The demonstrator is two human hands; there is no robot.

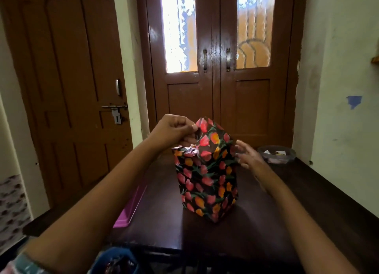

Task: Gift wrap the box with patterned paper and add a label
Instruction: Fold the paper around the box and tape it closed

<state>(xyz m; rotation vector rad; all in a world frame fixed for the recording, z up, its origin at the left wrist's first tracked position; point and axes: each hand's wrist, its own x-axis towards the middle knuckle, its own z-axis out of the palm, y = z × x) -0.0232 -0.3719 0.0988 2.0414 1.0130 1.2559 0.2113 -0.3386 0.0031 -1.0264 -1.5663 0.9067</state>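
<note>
On the dark desk (256, 228), the box (207, 183) stands upright in the middle, covered in floral paper (213, 193). Your left hand (174, 130) pinches the raised top flap (205, 128). Your right hand (249, 157) keeps its fingers (242, 150) loosely spread just beside the right edge.

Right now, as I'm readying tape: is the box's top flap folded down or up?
Up: the black flower-patterned paper flap stands above the wrapped box, pinched by the left hand.

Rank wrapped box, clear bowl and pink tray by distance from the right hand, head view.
1. Wrapped box: right by the right hand's fingers, to its left.
2. Clear bowl: just behind the hand, far right.
3. Pink tray: beyond the box, on the left.
</note>
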